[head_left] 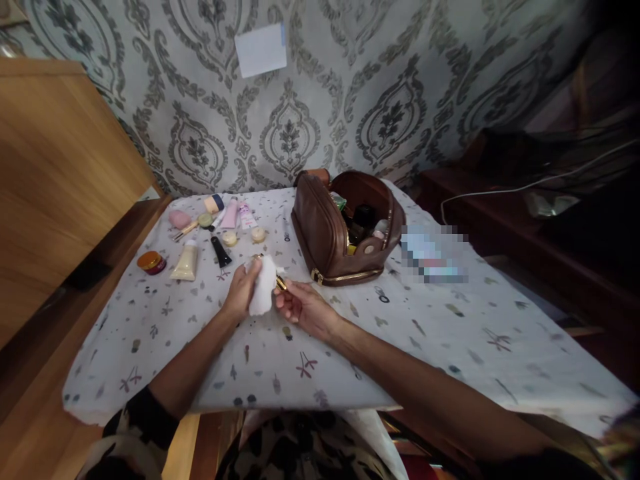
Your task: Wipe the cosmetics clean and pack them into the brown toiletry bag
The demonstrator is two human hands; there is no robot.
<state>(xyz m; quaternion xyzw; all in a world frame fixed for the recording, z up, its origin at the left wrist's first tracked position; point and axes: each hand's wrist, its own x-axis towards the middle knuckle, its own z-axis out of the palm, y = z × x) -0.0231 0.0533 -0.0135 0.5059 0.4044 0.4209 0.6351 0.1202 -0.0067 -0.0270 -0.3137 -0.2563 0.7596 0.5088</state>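
My left hand (242, 285) is closed on a white tissue (263, 287), thumb on top, above the front middle of the table. A small gold-and-dark tube (281, 284) is pinched in the fingers of my right hand (305, 308), just right of the tissue. Its inner end meets the tissue's edge; whether the tissue wraps it I cannot tell. Behind my right hand stands a brown cosmetic bag (320, 227), unzipped, with several dark and light items inside. Left of my hands lie a black tube (221, 252) and a cream tube (185, 261).
A dark red jar (151, 263) with an orange lid sits at the left. Further back are a pink sponge (179, 219), pink tubes (231, 215) and small round pots (258, 234). A blurred-out flat item (433, 253) lies right of the bag. Wooden furniture (65, 167) borders the left.
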